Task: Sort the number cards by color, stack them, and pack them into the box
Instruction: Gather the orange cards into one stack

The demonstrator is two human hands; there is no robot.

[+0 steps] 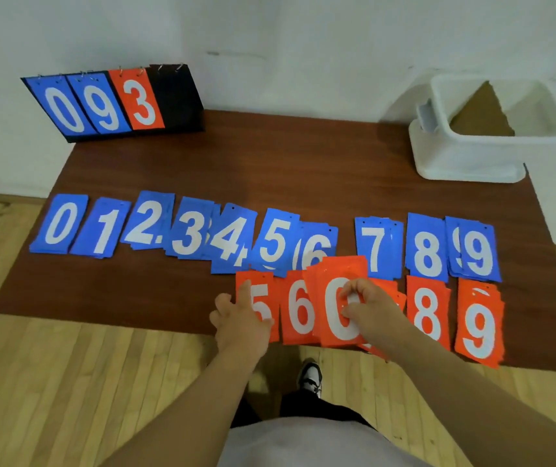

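Blue number cards [270, 237] lie in a row across the brown table [168, 170], small piles showing 0 to 9. In front of them, at the near edge, lie red piles: 5 [256, 281], 6 [298, 308], 8 [427, 311] and 9 [479, 325]. My right hand [371, 305] is shut on a stack of red cards with a 0 on top [337, 305], held over the spot between the red 6 and 8. My left hand [239, 318] rests on the red 5 pile, fingers spread. The white box [472, 153] stands at the far right corner.
A black flip scoreboard [118, 102] showing blue 0, blue 9 and red 3 stands at the table's far left against the wall. A brown cardboard piece [482, 112] lies inside the white box. My shoe [310, 375] and wooden floor are below the table edge.
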